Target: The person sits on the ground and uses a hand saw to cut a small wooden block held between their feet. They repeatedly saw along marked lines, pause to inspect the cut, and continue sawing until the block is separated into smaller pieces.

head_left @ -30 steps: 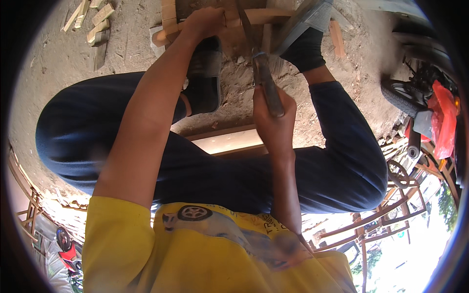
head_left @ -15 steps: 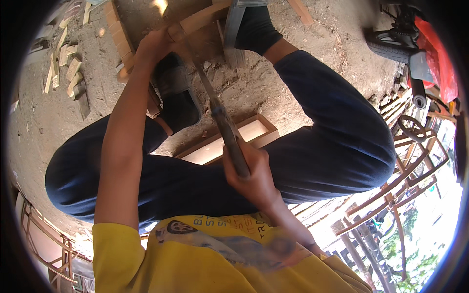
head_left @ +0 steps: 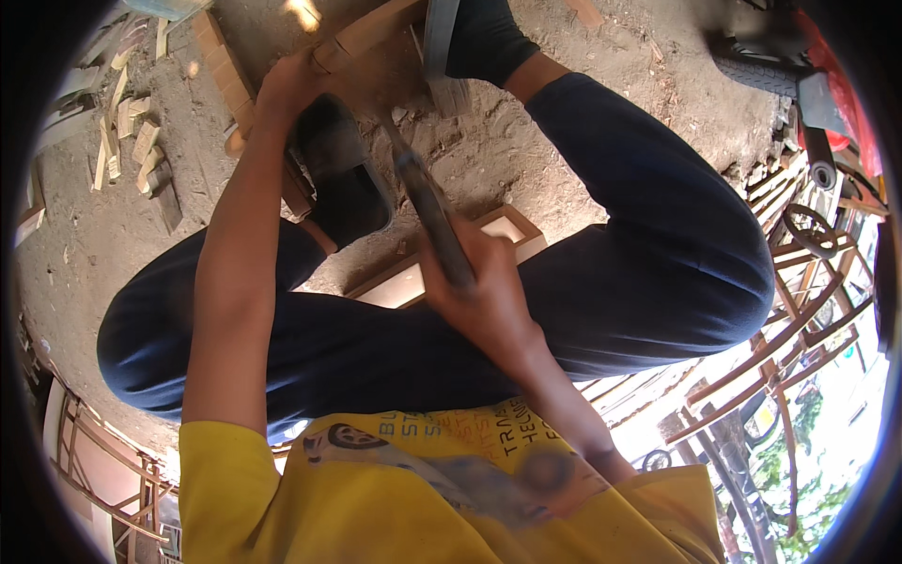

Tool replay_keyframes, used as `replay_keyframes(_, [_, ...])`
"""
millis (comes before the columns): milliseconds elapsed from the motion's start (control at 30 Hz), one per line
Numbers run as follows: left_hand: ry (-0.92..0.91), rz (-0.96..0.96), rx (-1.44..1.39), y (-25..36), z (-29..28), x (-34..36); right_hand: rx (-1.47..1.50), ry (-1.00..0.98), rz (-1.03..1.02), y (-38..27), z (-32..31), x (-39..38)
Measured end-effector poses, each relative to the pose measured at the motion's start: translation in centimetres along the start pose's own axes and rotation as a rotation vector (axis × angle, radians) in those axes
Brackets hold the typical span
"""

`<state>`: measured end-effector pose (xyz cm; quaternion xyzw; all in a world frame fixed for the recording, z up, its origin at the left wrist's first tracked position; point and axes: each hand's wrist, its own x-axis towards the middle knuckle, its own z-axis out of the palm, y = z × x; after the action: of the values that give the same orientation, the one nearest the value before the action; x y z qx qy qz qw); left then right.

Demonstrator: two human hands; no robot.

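Observation:
My right hand is closed around the dark handle of a hand saw. The narrow blade shows almost edge-on and points away from me, its far part blurred. At the far left of the saw, my left hand is closed at the near end of a wooden piece, and its fingertips are partly hidden. The saw's tip lies just below and right of that piece; whether it touches the wood I cannot tell.
My dark-socked right foot rests beside a grey upright board. My left foot wears a black slipper. A shallow wooden frame lies before my lap. Wood offcuts lie on the dirt at left; a wooden strip stands near my left hand.
My right hand has pushed the saw forward, away from me, and less of the blade shows. The left hand stays at the wooden piece. The whole view has shifted slightly.

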<state>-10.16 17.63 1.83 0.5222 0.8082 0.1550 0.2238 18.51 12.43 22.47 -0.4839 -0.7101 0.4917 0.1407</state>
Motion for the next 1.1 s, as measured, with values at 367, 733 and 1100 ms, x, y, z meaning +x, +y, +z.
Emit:
replay_keyframes(367, [0.012, -0.043, -0.003, -1.6, 1.0, 0.9, -0.053, -0.073, 0.003, -1.3, -1.0, 0.8])
replay_keyframes(733, [-0.119, -0.042, -0.018, -0.7, -1.6, 0.6, -0.080, -0.128, 0.106, -2.5, -2.3, 1.1])
replay_keyframes(1100, [-0.170, 0.000, -0.090, -1.5, -1.2, 2.5, -0.130, -0.110, 0.035, -1.8, -2.4, 0.4])
